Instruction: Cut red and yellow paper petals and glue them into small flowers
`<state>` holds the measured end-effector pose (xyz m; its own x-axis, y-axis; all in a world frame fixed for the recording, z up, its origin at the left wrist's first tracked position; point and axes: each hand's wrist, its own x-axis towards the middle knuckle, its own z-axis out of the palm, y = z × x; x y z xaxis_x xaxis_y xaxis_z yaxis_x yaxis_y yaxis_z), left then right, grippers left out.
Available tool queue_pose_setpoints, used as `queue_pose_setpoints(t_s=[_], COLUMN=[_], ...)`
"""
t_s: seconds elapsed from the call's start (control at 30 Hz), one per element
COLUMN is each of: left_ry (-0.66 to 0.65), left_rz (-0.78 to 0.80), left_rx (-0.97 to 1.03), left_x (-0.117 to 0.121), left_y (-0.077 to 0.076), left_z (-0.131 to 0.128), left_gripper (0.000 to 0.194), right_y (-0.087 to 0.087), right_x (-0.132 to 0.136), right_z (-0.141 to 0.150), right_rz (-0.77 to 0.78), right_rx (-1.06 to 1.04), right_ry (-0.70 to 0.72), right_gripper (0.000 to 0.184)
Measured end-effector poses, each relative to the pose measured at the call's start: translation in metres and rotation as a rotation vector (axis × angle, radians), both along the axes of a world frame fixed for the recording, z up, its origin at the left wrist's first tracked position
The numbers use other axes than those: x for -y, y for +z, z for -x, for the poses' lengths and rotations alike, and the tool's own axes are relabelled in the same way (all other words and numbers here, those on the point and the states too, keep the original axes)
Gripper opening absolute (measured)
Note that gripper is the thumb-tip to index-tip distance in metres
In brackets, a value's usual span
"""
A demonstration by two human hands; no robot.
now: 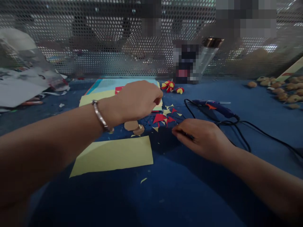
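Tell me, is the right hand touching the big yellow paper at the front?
Apart. The head view shows blue table between the right hand and the nearest edge of the yellow paper.

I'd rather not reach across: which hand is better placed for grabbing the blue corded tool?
Probably the right hand: it's nearer the blue corded tool, on the same side. The left hand is farther off, by the stacked paper. Whether either holds anything is unclear.

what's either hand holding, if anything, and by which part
Cannot be told: the left hand hides its fingertips, and shadow fills the curled right hand.
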<state>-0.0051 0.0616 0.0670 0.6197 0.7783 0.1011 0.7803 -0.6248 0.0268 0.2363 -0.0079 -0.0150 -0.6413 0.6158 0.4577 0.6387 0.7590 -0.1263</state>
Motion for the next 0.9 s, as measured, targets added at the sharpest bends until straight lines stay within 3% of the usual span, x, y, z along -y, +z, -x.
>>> queue_pose_setpoints(t_s=[0.1, 0.17, 0.3, 0.47, 0.6, 0.73, 0.9], left_ry=[0.007, -0.042, -0.067, -0.024, -0.068, -0.090, -0.167], left_rz=[0.175, 0.296, 0.351, 0.396, 0.429, 0.414, 0.498], left_rx=[-0.055, -0.079, -0.125, -0.122, -0.104, -0.139, -0.139], left_x=[0.023, 0.036, 0.053, 0.054, 0.056, 0.055, 0.039], left_y=[-0.003, -0.006, -0.016, -0.025, -0.026, -0.021, -0.010], left_z=[0.026, 0.038, 0.046, 0.043, 0.041, 0.045, 0.060], left_gripper=[0.012, 0.021, 0.036, 0.034, 0.020, 0.008, 0.017], right_y=[-0.001, -0.002, -0.004, -0.005, -0.005, -0.006, -0.008], right_x=[0.000, 0.000, 0.000, 0.000, 0.000, 0.000, -0.001], right_z=[0.002, 0.004, 0.006, 0.005, 0.005, 0.004, 0.004], right_rz=[-0.004, -0.003, 0.001, 0.014, -0.005, -0.001, -0.031], right_rx=[-0.001, -0.002, 0.004, 0.007, 0.013, 0.013, 0.035], right_ry=[0.010, 0.014, 0.030, 0.013, 0.034, 0.054, 0.054], right_gripper=[0.018, 0.017, 0.017, 0.020, 0.020, 0.019, 0.018])
